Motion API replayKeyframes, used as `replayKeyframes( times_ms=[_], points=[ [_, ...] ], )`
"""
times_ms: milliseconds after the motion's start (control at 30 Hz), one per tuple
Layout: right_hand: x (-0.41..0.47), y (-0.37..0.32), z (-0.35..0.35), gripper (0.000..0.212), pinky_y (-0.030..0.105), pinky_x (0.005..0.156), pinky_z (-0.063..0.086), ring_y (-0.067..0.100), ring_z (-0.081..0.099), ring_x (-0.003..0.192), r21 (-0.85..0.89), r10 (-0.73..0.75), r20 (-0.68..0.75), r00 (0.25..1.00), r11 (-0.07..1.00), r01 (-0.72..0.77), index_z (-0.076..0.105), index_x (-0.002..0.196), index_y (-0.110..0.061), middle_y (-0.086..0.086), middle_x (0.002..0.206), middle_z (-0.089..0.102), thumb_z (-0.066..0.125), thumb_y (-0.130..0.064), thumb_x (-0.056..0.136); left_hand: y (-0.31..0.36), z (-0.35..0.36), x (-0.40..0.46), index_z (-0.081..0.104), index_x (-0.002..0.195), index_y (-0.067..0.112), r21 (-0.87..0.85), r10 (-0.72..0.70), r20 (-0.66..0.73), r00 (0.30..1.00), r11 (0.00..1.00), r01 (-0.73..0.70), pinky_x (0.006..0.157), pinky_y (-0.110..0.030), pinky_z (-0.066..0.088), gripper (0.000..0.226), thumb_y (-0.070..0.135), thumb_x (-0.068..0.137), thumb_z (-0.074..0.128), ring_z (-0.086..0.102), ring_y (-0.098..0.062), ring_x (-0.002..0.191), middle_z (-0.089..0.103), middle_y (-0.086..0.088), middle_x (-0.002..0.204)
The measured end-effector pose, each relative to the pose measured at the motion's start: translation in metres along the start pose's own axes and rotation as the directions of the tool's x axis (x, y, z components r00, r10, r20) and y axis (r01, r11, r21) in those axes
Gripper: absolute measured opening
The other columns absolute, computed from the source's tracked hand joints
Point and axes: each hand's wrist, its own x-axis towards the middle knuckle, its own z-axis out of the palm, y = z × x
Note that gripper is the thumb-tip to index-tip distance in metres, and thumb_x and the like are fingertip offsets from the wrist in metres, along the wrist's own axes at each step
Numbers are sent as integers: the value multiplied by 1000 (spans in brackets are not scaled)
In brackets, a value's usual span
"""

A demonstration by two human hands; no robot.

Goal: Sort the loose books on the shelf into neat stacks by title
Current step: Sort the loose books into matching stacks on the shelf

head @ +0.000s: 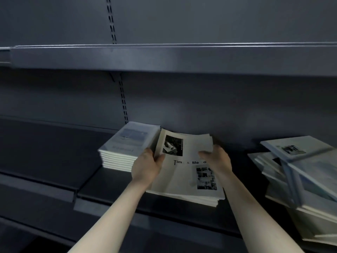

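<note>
- The left hand (147, 166) grips the left edge of the middle stack (184, 179), thumb over the top cover, fingers tucked along the side.
- The right hand (217, 159) lies on the same stack's far right corner, fingers blurred; whether they curl round the edge or only press flat, I cannot tell.
- Between the two hands sits the top booklet (180, 154), cream-coloured with black photographs and a title partly readable as "Tim & Me", its back edge touching the rear panel.
- Just beyond the left hand, a squared stack of pale blue-covered books (125, 147) stands touching the cream stack's corner.
- Well off past the right hand, a loose heap of books (299, 172) lies skewed, covers at odd angles, some hanging toward the shelf's front lip; these look not yet sorted.
- I'd judge the lower copies of the cream stack, fanned out at its near right corner, could slide further if squeezed from the sides alone.
- Pushing leftward could nudge the blue stack askew.
- The shelf (109, 183) serves as the only holder here; no bins or boxes show.
</note>
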Motion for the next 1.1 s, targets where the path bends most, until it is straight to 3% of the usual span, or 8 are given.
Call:
replayKeyframes(
  times_ms=[167,300,367,500,600,733,933,1100],
  points=[
    [-6,0,6,32,22,50,33,17,50,68,-95,-9,-86,996,995,1,55,110,-8,4,92,60,55,-34,91,-2,3,1,53,101,7,161,46,-44,998,986,-38,70,-33,45,45,51,92,47,64,-31,93,66,-10,101],
    [-11,2,10,38,24,51,34,23,54,77,-169,-7,-143,990,985,-17,55,115,-7,11,109,58,53,-38,93,0,4,-1,54,116,5,391,95,-41,995,917,-72,70,-33,49,57,55,94,38,66,-28,97,65,-9,108],
    [-14,0,11,39,25,53,33,23,50,76,-239,-4,-165,986,970,-36,54,116,-5,14,118,50,50,-38,95,1,5,-1,56,114,7,484,113,-20,993,870,-89,64,-30,45,57,56,95,34,67,-25,95,64,-8,109],
    [-17,0,12,40,30,71,36,30,46,107,-361,-35,-166,986,932,-28,54,118,-3,16,124,42,45,-36,96,8,4,-1,59,111,8,554,100,30,995,826,-99,65,-28,45,52,49,99,30,65,-23,98,63,-8,111],
    [-13,-1,13,41,35,81,39,32,43,116,-371,-33,-97,995,928,-5,49,125,-5,17,127,44,40,-35,98,16,6,0,55,120,5,552,50,63,997,830,-76,74,-30,48,39,26,103,27,62,-25,108,62,-10,119],
    [-7,-1,13,39,35,80,37,33,44,116,-343,-30,-58,998,939,9,45,127,-4,18,127,45,37,-30,100,20,14,6,53,124,3,508,8,72,997,861,-43,79,-32,49,36,7,101,25,61,-26,110,62,-11,121],
    [10,-3,13,38,34,79,35,33,44,116,-267,-2,-31,1000,964,-7,40,132,-5,18,128,42,37,-25,100,23,20,20,57,114,0,351,-16,63,998,936,-7,78,-35,50,39,20,104,25,64,-30,106,65,-16,114],
    [19,-4,16,41,37,86,41,32,45,115,-237,-4,-44,999,972,-6,38,134,-6,17,126,42,37,-28,100,20,25,29,57,112,1,360,8,46,999,933,-24,79,-36,50,34,18,103,29,64,-31,104,67,-15,111]
  ],
)
